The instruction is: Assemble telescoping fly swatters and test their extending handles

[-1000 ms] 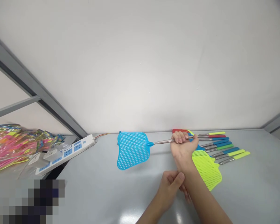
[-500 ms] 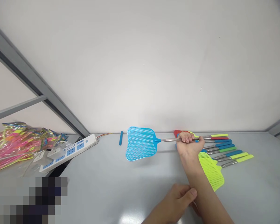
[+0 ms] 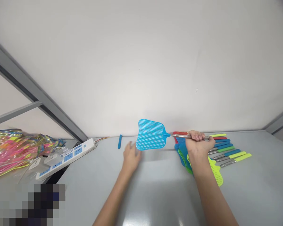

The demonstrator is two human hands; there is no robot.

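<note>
The right hand [image 3: 199,145] is clenched around the metal handle [image 3: 186,136] of a blue fly swatter [image 3: 151,134], with its fingers wrapped over the shaft and gripping firmly. The swatter's long axis runs nearly level from right to left across the scene, with the handle end in the fist and the wide mesh head out to the left, toward the far side of the table [image 3: 155,197].

The left hand [image 3: 132,158] is released and holds nothing, its fingers spread and pointing to the far side. It sits to the left of the swatter's head and on the near side of it, so it is much closer to the head than the right hand is. Its fingertips come very close to the head's lower left edge, but the view cannot settle whether they touch.

Under and just left of the right hand lies a stack of swatter heads [image 3: 182,153], with a yellow-green swatter head [image 3: 217,172] to its right. A row of colored handles [image 3: 226,147] fans out to the right. A short blue strip [image 3: 119,141] lies at the far edge of the table, left of the held swatter.
</note>
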